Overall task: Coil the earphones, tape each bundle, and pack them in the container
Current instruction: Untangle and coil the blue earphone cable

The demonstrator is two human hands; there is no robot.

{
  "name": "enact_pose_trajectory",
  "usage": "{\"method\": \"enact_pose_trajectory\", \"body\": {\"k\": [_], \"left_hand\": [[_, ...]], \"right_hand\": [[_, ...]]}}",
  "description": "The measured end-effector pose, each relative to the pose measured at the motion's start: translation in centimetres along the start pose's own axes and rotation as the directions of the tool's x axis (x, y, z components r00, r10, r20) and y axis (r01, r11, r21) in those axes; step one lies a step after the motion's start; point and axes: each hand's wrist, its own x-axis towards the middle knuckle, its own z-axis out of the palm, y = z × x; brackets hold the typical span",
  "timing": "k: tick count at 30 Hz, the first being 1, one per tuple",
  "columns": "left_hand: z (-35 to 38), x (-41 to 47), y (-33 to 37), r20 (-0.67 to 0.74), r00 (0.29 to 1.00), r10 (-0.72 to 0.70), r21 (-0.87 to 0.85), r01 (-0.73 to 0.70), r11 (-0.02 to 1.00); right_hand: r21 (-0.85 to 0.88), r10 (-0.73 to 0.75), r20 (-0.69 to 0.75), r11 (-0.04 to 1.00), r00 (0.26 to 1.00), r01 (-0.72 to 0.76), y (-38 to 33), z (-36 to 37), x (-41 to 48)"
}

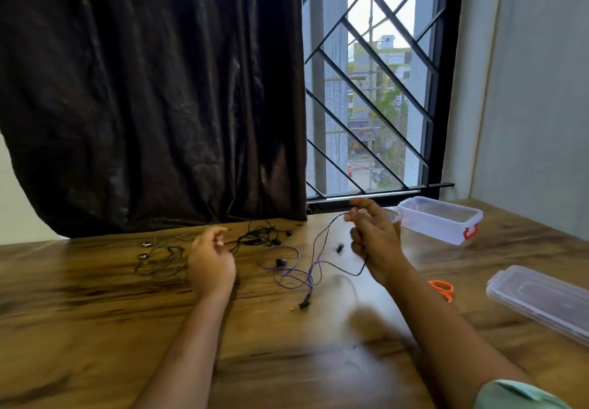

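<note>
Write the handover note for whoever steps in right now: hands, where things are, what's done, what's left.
Right hand: raised, grips the cable of the purple earphones; the rest of the cable trails on the table.
Left hand: fingers curled beside the black earphones; unclear whether it holds their cable.
Grey earphones: loose, far left.
Container: open, no earphones visible inside. Lid and orange scissors lie to the right.
Done: nothing coiled, taped or packed.
Left: coil, tape and pack all three sets.
</note>
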Motion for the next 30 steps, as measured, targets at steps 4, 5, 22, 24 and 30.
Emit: {"method": "enact_pose_trajectory", "body": {"k": [4, 5, 22, 24, 30], "left_hand": [[0.8, -3.4, 5.0, 0.355, 0.853, 0.383, -0.404, -0.230, 0.886], [1.3, -4.4, 5.8, 0.441, 0.780, 0.443, -0.454, -0.232, 0.860], [0.5, -1.8, 3.5, 0.240, 0.895, 0.376, 0.161, -0.419, 0.894], [0.2, -1.4, 3.3, 0.202, 0.905, 0.375, 0.171, -0.409, 0.896], [-0.3, -0.4, 3.0, 0.391, 0.920, 0.001, -0.551, 0.233, 0.801]], "right_hand": [[-0.209, 0.010, 0.228, 0.977, 0.974, 0.038, 0.7, 1.7, -1.0], [-0.212, 0.006, 0.260, 0.976, 0.966, 0.051, 0.6, 1.9, -1.1], [0.125, -0.051, 0.038, 0.991, 0.998, 0.046, -2.4, -0.2, 0.0], [0.135, 0.053, 0.185, 0.988, 0.981, -0.079, -2.3, -0.5, -0.1], [-0.841, 0.476, 0.310, 0.541, 0.823, 0.004, -1.5, -1.9, -1.0]]}}
